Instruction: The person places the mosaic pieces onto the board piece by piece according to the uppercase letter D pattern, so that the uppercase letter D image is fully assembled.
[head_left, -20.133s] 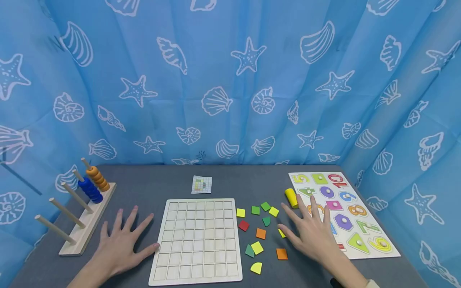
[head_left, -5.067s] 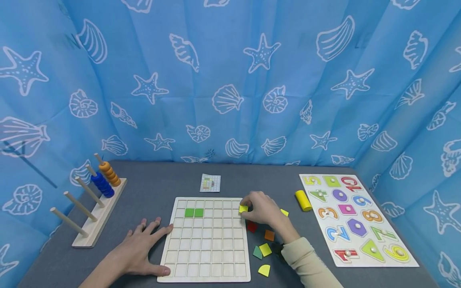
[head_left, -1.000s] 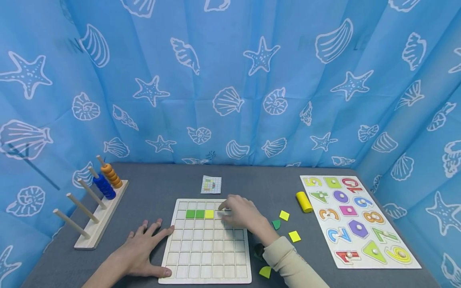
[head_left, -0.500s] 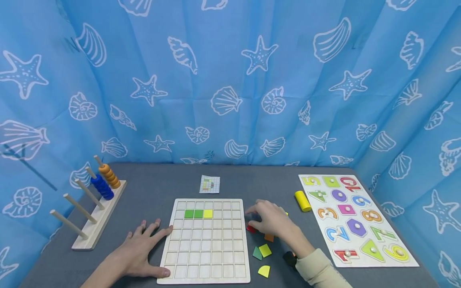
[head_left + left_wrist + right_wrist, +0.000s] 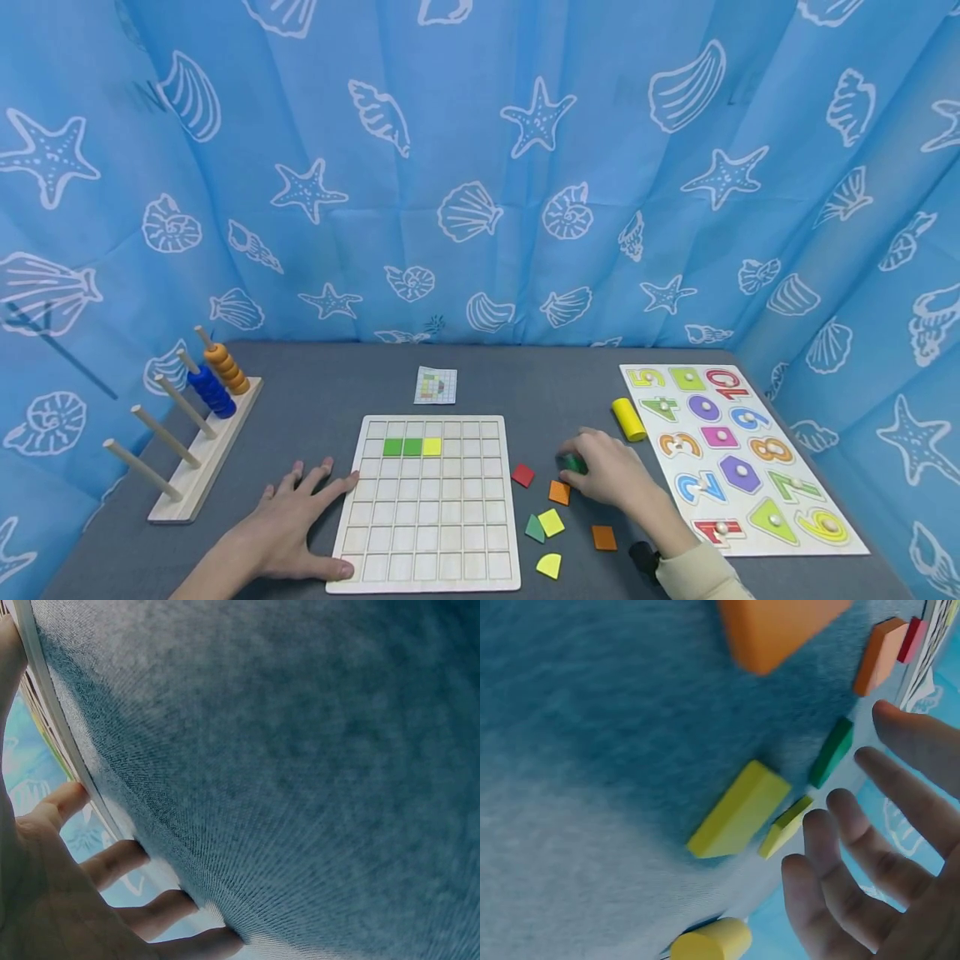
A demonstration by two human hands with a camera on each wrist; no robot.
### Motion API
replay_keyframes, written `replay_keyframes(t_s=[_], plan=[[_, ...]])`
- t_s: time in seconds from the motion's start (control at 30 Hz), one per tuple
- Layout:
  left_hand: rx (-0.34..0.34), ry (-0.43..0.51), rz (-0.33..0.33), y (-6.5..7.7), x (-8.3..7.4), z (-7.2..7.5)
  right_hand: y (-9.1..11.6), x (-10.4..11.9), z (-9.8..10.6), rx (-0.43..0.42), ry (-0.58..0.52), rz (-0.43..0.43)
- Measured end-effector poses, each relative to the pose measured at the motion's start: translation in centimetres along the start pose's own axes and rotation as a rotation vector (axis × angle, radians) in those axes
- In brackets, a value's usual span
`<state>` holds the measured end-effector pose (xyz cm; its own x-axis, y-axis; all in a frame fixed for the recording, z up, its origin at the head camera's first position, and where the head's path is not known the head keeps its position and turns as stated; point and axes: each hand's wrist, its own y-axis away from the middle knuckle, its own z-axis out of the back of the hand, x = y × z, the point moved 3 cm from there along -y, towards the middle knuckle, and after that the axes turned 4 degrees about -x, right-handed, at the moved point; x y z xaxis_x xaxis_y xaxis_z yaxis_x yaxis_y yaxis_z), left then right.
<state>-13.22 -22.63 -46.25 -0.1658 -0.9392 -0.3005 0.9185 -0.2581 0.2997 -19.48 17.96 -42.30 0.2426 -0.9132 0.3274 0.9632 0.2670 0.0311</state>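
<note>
My left hand (image 5: 281,529) lies spread on the table, its thumb and index finger touching the left edge of the pale wooden grid board (image 5: 512,533). Two green square tiles (image 5: 402,447) and a yellow square tile (image 5: 432,447) sit side by side in the board's second row. To the right of the board, my right hand (image 5: 611,475) reaches down over a dark green tile (image 5: 573,463) that it partly hides. In the right wrist view, thumb and index fingertips are parted close to that green tile (image 5: 831,754), with yellow tiles (image 5: 739,810) beside it.
Loose red (image 5: 522,475), orange (image 5: 559,492), yellow and green tiles lie right of the board. Beyond stand a yellow cylinder (image 5: 628,419) and a number puzzle (image 5: 772,467). A grid card (image 5: 436,386) lies behind the board; a peg stand (image 5: 202,450) is at left.
Within the last second, my right hand has moved rightward from the board, past the red tile, to the dark green tile. Since the oldest frame, three square tiles have come onto the board.
</note>
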Motion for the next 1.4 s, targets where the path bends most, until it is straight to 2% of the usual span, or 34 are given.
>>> replay_keyframes(t_s=[0.27,0.63,0.87,0.97,1.4], plan=[[-0.006,0.000,-0.004,0.0,0.1,-0.1,-0.1,-0.5,-0.3,0.020,0.004,-0.028],[0.007,-0.006,0.010,-0.2,0.1,-0.1,-0.5,0.6,-0.9,0.049,-0.074,0.056],[0.006,-0.002,0.006,-0.1,0.1,-0.1,-0.8,0.4,-1.0,0.008,-0.020,-0.003],[0.001,-0.008,0.007,0.0,0.1,0.0,-0.8,0.4,-1.2,0.003,-0.036,-0.022],[-0.009,-0.027,0.018,-0.1,0.1,-0.2,-0.9,1.2,-1.3,-0.004,-0.081,-0.023]])
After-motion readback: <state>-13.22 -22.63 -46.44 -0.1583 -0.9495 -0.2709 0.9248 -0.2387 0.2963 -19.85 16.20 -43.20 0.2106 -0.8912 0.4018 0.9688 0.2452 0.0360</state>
